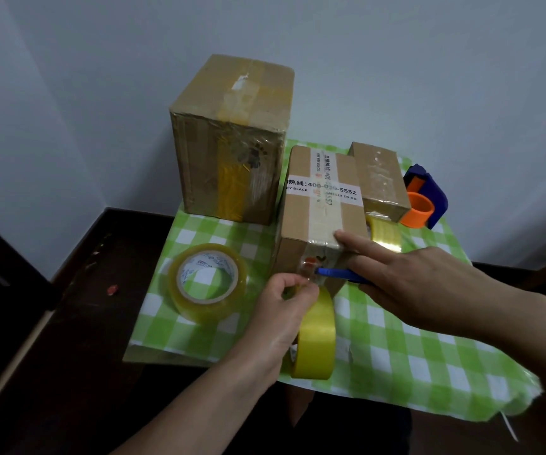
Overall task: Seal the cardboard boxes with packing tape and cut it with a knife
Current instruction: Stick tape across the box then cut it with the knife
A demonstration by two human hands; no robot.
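A medium cardboard box [317, 205] with a printed white label lies in the middle of the table, its near end facing me. My left hand [284, 310] grips a yellow tape roll [314, 339] held upright just below that end, with a clear strip running up onto the box. My right hand [422, 284] holds a blue knife [337, 273] against the strip at the box's near face, and its index finger presses on the box's top edge.
A tall taped box [229, 139] stands at the back left, a small box [379, 178] at the back right. A clear tape roll [207, 282] lies on the green checked cloth [429, 356]. A blue and orange tape dispenser [424, 200] and another yellowish roll [384, 234] sit behind my right hand.
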